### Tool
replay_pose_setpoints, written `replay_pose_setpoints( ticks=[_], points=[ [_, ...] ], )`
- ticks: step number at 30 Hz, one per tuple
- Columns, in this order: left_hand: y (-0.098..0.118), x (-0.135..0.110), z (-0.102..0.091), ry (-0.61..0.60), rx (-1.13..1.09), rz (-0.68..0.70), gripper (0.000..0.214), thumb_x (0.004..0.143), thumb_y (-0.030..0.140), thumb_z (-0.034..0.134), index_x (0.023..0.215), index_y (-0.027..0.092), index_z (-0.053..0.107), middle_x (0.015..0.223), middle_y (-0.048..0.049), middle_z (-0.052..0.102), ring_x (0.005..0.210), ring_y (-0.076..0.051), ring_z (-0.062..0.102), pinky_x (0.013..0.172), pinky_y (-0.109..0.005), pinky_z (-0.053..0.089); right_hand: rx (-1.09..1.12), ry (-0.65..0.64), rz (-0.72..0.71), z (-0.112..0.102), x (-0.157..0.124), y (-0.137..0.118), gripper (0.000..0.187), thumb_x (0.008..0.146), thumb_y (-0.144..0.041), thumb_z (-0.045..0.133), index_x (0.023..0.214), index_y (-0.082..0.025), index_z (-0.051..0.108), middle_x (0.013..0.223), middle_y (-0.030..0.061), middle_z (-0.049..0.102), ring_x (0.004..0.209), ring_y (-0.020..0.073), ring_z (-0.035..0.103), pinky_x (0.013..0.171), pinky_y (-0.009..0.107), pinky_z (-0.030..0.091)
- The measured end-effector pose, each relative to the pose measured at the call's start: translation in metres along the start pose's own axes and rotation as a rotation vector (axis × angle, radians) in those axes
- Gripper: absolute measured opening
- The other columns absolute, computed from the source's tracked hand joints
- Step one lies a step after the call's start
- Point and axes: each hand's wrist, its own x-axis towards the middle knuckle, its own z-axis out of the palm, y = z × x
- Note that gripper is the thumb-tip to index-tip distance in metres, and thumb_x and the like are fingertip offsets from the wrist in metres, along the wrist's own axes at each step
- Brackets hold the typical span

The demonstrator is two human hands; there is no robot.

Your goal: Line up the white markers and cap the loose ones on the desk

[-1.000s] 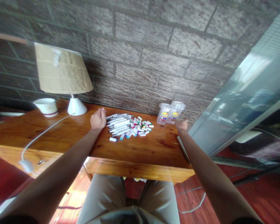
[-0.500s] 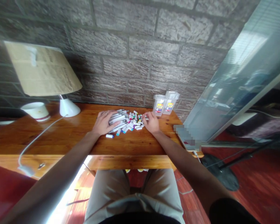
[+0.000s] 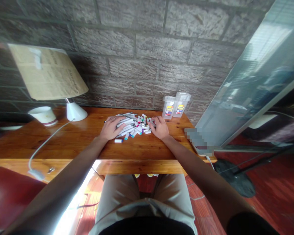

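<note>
A heap of white markers (image 3: 127,124) with coloured ends lies on the wooden desk between my hands. My left hand (image 3: 110,128) rests against the heap's left side, thumb apart from the other fingers and holding nothing. At the opposite side, my right hand (image 3: 161,127) touches the outermost markers with its fingers apart. Its fingertips are partly hidden among the markers. One loose white marker cap with a blue end (image 3: 118,141) lies in front of the heap, near my left hand.
Two clear plastic cases (image 3: 169,107) with yellow labels stand behind my right hand by the brick wall. A lamp (image 3: 76,112) and a white paper cup (image 3: 43,116) stand at the left, with a cord crossing the desk. A blurred-out device (image 3: 198,142) lies at the right edge.
The view has shifted slightly. My right hand's fingers have spread a little at the heap's edge. My left hand stays against the heap's left side.
</note>
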Motion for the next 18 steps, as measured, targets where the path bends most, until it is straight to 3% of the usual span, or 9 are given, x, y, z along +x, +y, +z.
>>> replay_pose_setpoints(
  ticks=[4,8,11,14,18],
  points=[
    [0.002,0.002,0.000,0.058,-0.025,-0.085,0.043,0.096,0.043,0.033,0.116,0.022,0.065,0.118,-0.0073,0.070,0.114,-0.025,0.061,0.105,-0.041,0.039,0.055,0.000,-0.047,-0.008,-0.002,-0.012,0.032,0.094,-0.044,0.052,0.108,-0.019,0.065,0.110,0.0136,0.062,0.107,0.0278,0.056,0.099,0.044,0.045],
    [-0.001,0.004,0.000,0.193,-0.039,-0.211,0.049,0.100,0.040,0.023,0.103,0.020,0.067,0.109,-0.0083,0.072,0.107,-0.025,0.064,0.099,-0.039,0.044,0.163,-0.071,-0.293,-0.008,-0.003,-0.044,0.033,0.089,-0.050,0.060,0.106,-0.022,0.066,0.112,0.0098,0.065,0.108,0.0255,0.057,0.098,0.042,0.045],
    [-0.008,0.007,0.002,0.272,-0.077,-0.259,0.053,0.101,0.041,0.020,0.094,0.019,0.067,0.099,-0.0078,0.073,0.101,-0.023,0.067,0.094,-0.037,0.048,0.221,-0.161,-0.534,0.005,0.000,-0.073,0.034,0.089,-0.054,0.060,0.100,-0.023,0.068,0.104,0.0051,0.069,0.102,0.0217,0.058,0.093,0.037,0.046],
    [-0.017,0.010,0.005,0.313,-0.095,-0.315,0.058,0.102,0.043,0.016,0.090,0.017,0.066,0.095,-0.0067,0.072,0.096,-0.020,0.067,0.091,-0.034,0.049,0.185,-0.235,-0.640,0.025,0.007,-0.098,0.037,0.091,-0.056,0.054,0.098,-0.023,0.068,0.100,0.0042,0.070,0.098,0.0209,0.057,0.088,0.035,0.044],
    [-0.032,0.013,0.009,0.349,-0.023,-0.394,0.059,0.102,0.043,0.016,0.088,0.016,0.066,0.090,-0.0079,0.073,0.092,-0.019,0.068,0.089,-0.032,0.051,0.144,-0.328,-0.750,0.046,0.013,-0.112,0.030,0.101,-0.036,0.045,0.089,-0.020,0.067,0.089,0.0028,0.068,0.094,0.0195,0.054,0.083,0.035,0.040]
  ],
)
